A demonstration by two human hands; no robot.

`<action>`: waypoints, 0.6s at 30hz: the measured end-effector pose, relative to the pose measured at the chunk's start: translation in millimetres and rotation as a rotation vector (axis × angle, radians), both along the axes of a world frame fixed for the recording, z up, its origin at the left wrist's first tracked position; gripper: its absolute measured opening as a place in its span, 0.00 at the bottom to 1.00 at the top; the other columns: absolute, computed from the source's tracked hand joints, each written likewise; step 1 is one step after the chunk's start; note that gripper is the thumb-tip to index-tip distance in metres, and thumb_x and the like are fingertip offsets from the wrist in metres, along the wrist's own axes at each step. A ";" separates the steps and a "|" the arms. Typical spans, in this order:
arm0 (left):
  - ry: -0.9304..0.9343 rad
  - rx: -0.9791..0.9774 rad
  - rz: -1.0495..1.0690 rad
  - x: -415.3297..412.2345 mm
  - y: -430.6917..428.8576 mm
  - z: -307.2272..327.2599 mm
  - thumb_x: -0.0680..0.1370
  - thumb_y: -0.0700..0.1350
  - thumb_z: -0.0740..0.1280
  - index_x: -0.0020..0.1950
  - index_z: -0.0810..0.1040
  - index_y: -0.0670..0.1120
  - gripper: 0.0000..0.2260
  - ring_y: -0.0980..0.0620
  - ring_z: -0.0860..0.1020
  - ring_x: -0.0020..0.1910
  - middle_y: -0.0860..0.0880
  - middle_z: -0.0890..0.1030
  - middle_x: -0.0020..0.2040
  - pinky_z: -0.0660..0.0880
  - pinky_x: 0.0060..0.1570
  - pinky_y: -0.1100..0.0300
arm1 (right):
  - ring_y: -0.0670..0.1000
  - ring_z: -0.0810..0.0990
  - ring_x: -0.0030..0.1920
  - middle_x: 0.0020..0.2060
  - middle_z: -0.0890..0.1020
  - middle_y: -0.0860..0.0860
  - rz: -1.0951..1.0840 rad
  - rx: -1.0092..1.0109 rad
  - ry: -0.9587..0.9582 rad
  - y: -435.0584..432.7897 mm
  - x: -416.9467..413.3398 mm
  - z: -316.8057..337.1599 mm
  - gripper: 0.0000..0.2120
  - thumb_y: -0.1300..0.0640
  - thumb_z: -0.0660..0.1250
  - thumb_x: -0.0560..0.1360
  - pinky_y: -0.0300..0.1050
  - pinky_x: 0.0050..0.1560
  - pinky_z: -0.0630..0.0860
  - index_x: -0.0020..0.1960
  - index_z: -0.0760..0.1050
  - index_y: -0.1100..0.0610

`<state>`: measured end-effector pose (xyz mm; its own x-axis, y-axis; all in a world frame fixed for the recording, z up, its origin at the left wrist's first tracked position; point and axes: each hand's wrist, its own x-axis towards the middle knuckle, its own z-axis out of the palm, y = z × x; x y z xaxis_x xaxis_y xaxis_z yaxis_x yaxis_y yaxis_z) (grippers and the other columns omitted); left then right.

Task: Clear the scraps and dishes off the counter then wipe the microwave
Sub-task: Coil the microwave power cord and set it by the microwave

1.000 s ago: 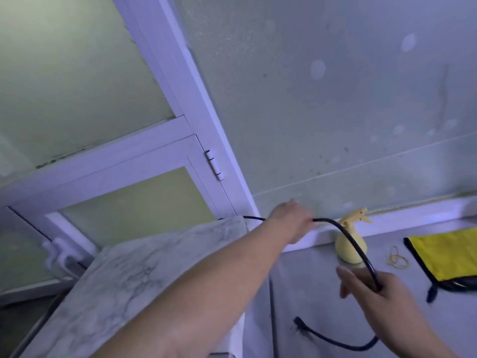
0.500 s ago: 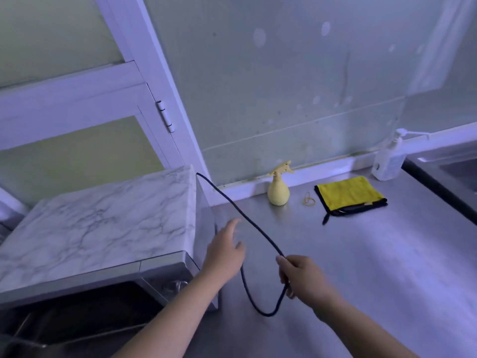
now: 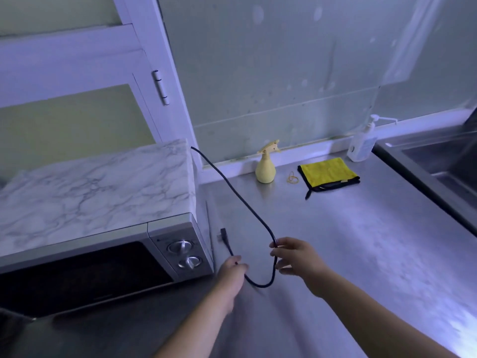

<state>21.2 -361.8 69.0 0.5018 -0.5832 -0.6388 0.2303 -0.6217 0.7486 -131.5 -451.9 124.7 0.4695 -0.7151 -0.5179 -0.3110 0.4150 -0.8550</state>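
Observation:
A microwave (image 3: 108, 202) with a marble-patterned top and two silver knobs stands at the left of the steel counter (image 3: 361, 241). Its black power cord (image 3: 232, 187) runs from behind the microwave's back corner across the counter in a loop. My right hand (image 3: 296, 257) pinches the cord at the bend of the loop. My left hand (image 3: 232, 270) grips the cord nearer its free end, just right of the microwave's front corner. The plug (image 3: 222, 235) sticks up beyond my left hand. A folded yellow cloth (image 3: 327, 173) with a black edge lies near the back wall.
A yellow spray bottle (image 3: 265, 166) stands at the back wall, with a rubber band (image 3: 293, 178) beside it. A clear pump bottle (image 3: 362, 143) stands at the sink's (image 3: 444, 161) left corner. A white window frame (image 3: 160, 81) rises behind the microwave.
My view has dropped from the wall to the counter. My left hand came off the microwave's back corner and now grips the cord near the plug. My right hand kept hold of the cord.

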 end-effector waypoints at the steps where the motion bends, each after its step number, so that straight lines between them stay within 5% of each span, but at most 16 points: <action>1: -0.078 -0.037 -0.053 1.3 -2.5 5.1 0.80 0.45 0.65 0.72 0.72 0.50 0.20 0.51 0.74 0.61 0.50 0.76 0.65 0.70 0.58 0.57 | 0.52 0.80 0.36 0.45 0.83 0.54 0.017 0.026 -0.002 -0.7 -3.0 -4.6 0.08 0.64 0.67 0.78 0.45 0.42 0.78 0.56 0.80 0.59; 8: -0.257 -0.190 -0.259 -4.7 -33.9 33.2 0.81 0.49 0.65 0.76 0.64 0.56 0.23 0.58 0.71 0.62 0.51 0.70 0.73 0.63 0.59 0.62 | 0.53 0.81 0.40 0.52 0.81 0.55 0.084 0.019 0.196 -39.5 -19.5 -45.0 0.13 0.63 0.63 0.80 0.43 0.38 0.75 0.63 0.75 0.56; 13: -0.306 -0.039 -0.345 -3.0 -43.3 10.3 0.80 0.49 0.65 0.76 0.64 0.58 0.25 0.55 0.70 0.68 0.51 0.67 0.75 0.65 0.63 0.60 | 0.56 0.79 0.38 0.43 0.79 0.59 -0.048 -0.029 0.271 -107.7 -30.3 -70.0 0.05 0.65 0.64 0.78 0.44 0.36 0.71 0.49 0.79 0.62; 18: -0.401 0.141 -0.458 3.4 -50.3 -29.4 0.78 0.50 0.65 0.78 0.61 0.57 0.29 0.57 0.77 0.61 0.55 0.66 0.76 0.74 0.58 0.62 | 0.56 0.76 0.37 0.38 0.78 0.59 -0.155 -0.113 0.324 -180.6 -25.9 -98.2 0.06 0.66 0.63 0.74 0.48 0.38 0.71 0.43 0.78 0.66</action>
<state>24.6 -412.2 39.6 0.4374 -0.7197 -0.5391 -0.3649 -0.6900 0.6251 -157.4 -632.4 26.5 0.1761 -0.8259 -0.5356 -0.5135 0.3871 -0.7658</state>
